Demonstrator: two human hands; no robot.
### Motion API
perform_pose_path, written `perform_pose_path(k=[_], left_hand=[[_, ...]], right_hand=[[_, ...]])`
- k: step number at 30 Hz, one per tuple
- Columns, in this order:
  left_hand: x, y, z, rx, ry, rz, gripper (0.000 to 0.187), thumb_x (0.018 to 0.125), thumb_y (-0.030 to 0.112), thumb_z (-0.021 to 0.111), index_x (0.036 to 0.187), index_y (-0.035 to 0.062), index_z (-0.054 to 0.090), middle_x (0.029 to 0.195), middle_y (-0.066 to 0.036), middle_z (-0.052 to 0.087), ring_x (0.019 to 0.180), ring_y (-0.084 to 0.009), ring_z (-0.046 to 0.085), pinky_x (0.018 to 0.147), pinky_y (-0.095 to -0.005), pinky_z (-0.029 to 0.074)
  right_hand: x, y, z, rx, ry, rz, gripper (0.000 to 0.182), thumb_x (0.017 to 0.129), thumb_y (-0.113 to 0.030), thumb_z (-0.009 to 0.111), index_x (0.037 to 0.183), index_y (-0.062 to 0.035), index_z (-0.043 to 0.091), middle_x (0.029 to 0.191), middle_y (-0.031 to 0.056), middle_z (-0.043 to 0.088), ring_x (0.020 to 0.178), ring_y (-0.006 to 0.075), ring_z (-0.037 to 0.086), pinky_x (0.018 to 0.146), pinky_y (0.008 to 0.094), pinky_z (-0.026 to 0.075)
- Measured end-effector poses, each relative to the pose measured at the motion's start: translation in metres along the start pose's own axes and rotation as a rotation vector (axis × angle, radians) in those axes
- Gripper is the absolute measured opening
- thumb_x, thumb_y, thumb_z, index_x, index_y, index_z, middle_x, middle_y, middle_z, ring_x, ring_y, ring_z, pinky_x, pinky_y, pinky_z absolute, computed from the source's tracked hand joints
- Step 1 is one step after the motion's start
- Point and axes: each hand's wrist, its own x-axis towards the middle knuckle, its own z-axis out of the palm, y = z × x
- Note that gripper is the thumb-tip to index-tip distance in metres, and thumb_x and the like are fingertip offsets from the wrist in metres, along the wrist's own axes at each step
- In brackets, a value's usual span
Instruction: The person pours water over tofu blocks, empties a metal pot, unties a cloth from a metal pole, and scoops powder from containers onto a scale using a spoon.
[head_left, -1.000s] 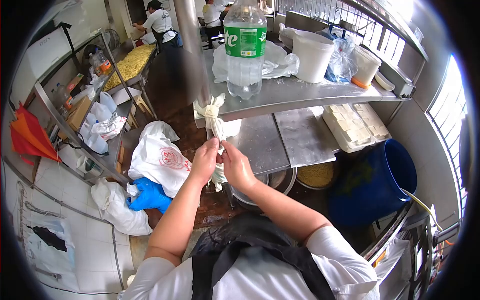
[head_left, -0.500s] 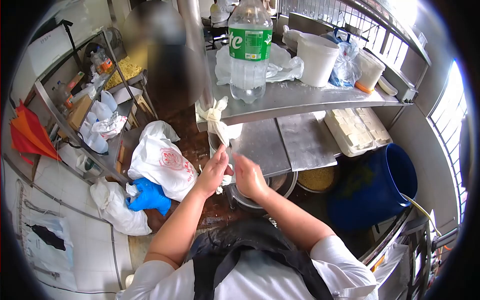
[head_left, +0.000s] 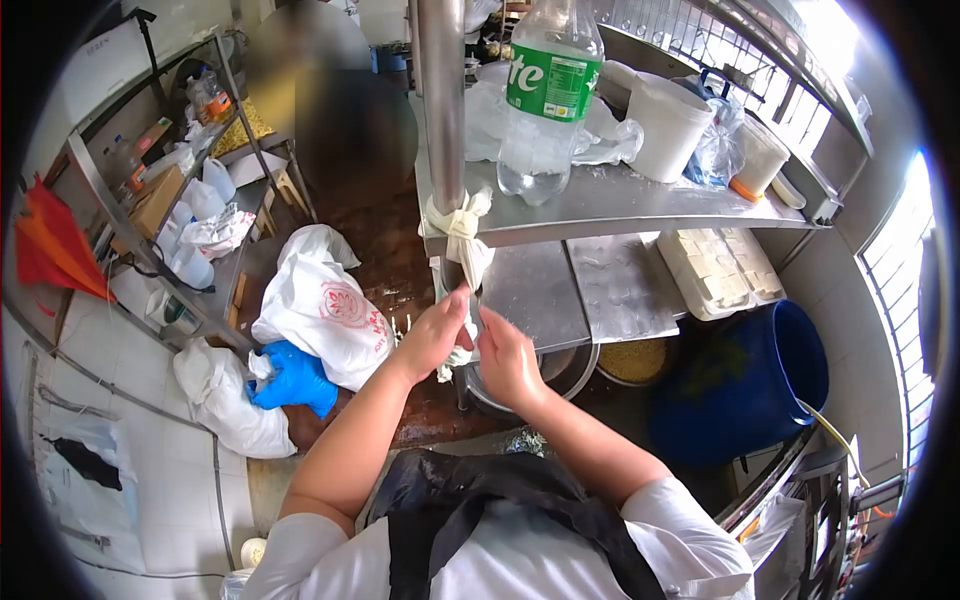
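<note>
A pale cloth (head_left: 463, 235) is knotted round the metal post of the steel shelf, and its end hangs below the shelf edge. My left hand (head_left: 436, 330) is at the hanging end, fingers together and pointing up; whether it grips the cloth is hard to tell. Close on its right is my right hand (head_left: 508, 362), with curled fingers; what they hold, if anything, is hidden. More of the whitish cloth shows below and between the hands.
On the steel shelf (head_left: 640, 210) stand a green-labelled bottle (head_left: 550, 100) and a white bucket (head_left: 668, 125). A blue barrel (head_left: 740, 385) is at the right, below trays of white blocks (head_left: 715, 265). White bags (head_left: 325, 310) lie left; a blurred person (head_left: 350, 130) stands behind.
The camera view has shifted, so the shelf and bottle appear farther right. My right hand's fingers have curled in more, and both hands remain by the hanging cloth.
</note>
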Motion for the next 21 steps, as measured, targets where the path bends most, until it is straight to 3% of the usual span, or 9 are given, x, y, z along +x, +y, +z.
perform_pose_path(k=[3, 6, 7, 9, 11, 13, 15, 19, 21], left_hand=[[0.005, -0.007, -0.006, -0.002, -0.05, -0.049, 0.08, 0.108, 0.064, 0.034, 0.154, -0.0013, 0.043, 0.091, -0.004, 0.064, 0.076, -0.0114, 0.059, 0.074, -0.027, 0.049], [0.016, 0.003, -0.003, 0.033, -0.026, 0.037, 0.073, 0.109, 0.057, 0.038, 0.154, -0.0016, 0.043, 0.136, -0.009, 0.059, 0.1, -0.0095, 0.059, 0.089, -0.0295, 0.051], [0.015, -0.001, -0.011, 0.028, -0.015, -0.028, 0.07, 0.111, 0.054, 0.038, 0.153, -0.0011, 0.044, 0.134, -0.009, 0.061, 0.094, -0.0105, 0.061, 0.086, -0.0301, 0.052], [0.008, -0.01, -0.023, 0.033, -0.124, -0.029, 0.067, 0.112, 0.05, 0.037, 0.154, -0.0009, 0.043, 0.134, -0.01, 0.061, 0.088, -0.0116, 0.062, 0.086, -0.0307, 0.052], [-0.004, -0.031, -0.03, 0.138, -0.114, 0.18, 0.068, 0.111, 0.051, 0.038, 0.157, 0.0002, 0.038, 0.119, -0.01, 0.066, 0.084, -0.0121, 0.061, 0.085, -0.0291, 0.051], [-0.015, -0.041, -0.027, 0.111, -0.119, 0.206, 0.07, 0.11, 0.053, 0.039, 0.156, -0.0003, 0.04, 0.108, -0.007, 0.067, 0.085, -0.0121, 0.062, 0.085, -0.0285, 0.05], [-0.026, -0.082, -0.011, 0.03, 0.007, 0.004, 0.066, 0.109, 0.054, 0.044, 0.142, -0.002, 0.055, 0.088, -0.003, 0.066, 0.084, -0.0106, 0.061, 0.078, -0.0274, 0.051], [-0.049, -0.118, 0.023, 0.096, -0.065, -0.288, 0.042, 0.107, 0.037, 0.059, 0.116, -0.0028, 0.067, 0.091, -0.004, 0.07, 0.077, -0.0104, 0.065, 0.073, -0.0273, 0.054], [-0.056, -0.11, 0.044, 0.05, -0.178, -0.289, 0.037, 0.106, 0.032, 0.062, 0.115, -0.0035, 0.067, 0.092, -0.004, 0.069, 0.08, -0.0102, 0.066, 0.075, -0.0273, 0.055]], right_hand=[[-0.002, 0.004, -0.006, 0.047, 0.038, -0.007, 0.035, 0.098, -0.004, 0.054, 0.131, 0.0012, 0.062, 0.097, 0.0297, 0.069, 0.09, 0.0376, 0.073, 0.079, 0.0417, 0.056], [0.026, -0.016, 0.006, 0.12, -0.03, 0.258, 0.036, 0.097, -0.004, 0.056, 0.132, 0.0043, 0.061, 0.099, 0.0296, 0.07, 0.091, 0.0361, 0.073, 0.078, 0.0411, 0.055], [0.018, -0.017, 0.007, 0.131, -0.017, 0.154, 0.032, 0.096, -0.003, 0.056, 0.127, 0.0037, 0.061, 0.103, 0.0302, 0.068, 0.094, 0.0482, 0.067, 0.079, 0.0466, 0.054], [-0.009, -0.005, -0.009, 0.08, -0.013, 0.038, 0.034, 0.097, -0.005, 0.057, 0.13, 0.0024, 0.062, 0.102, 0.0278, 0.07, 0.094, 0.045, 0.068, 0.082, 0.0422, 0.055], [-0.051, 0.02, -0.055, 0.113, -0.295, 0.234, 0.033, 0.098, -0.007, 0.058, 0.129, 0.0016, 0.064, 0.098, 0.0224, 0.072, 0.093, 0.0338, 0.072, 0.085, 0.038, 0.055], [-0.106, 0.029, -0.083, 0.074, -0.254, 0.5, 0.03, 0.098, -0.009, 0.059, 0.126, 0.0008, 0.067, 0.092, 0.0137, 0.073, 0.09, 0.0195, 0.07, 0.084, 0.0335, 0.055], [-0.148, 0.019, -0.104, 0.096, -0.143, 0.822, 0.027, 0.099, -0.009, 0.059, 0.122, 0.0006, 0.069, 0.09, 0.006, 0.073, 0.087, 0.0122, 0.067, 0.081, 0.0299, 0.054], [-0.195, 0.016, -0.125, 0.169, 0.081, 0.958, 0.02, 0.101, -0.012, 0.059, 0.115, -0.0008, 0.068, 0.087, 0.0009, 0.071, 0.075, 0.0083, 0.063, 0.068, 0.0257, 0.052], [-0.193, 0.01, -0.136, 0.449, 0.165, 0.973, 0.016, 0.104, -0.016, 0.059, 0.111, -0.0033, 0.065, 0.084, 0.0002, 0.069, 0.064, 0.0046, 0.055, 0.057, 0.0225, 0.045]])
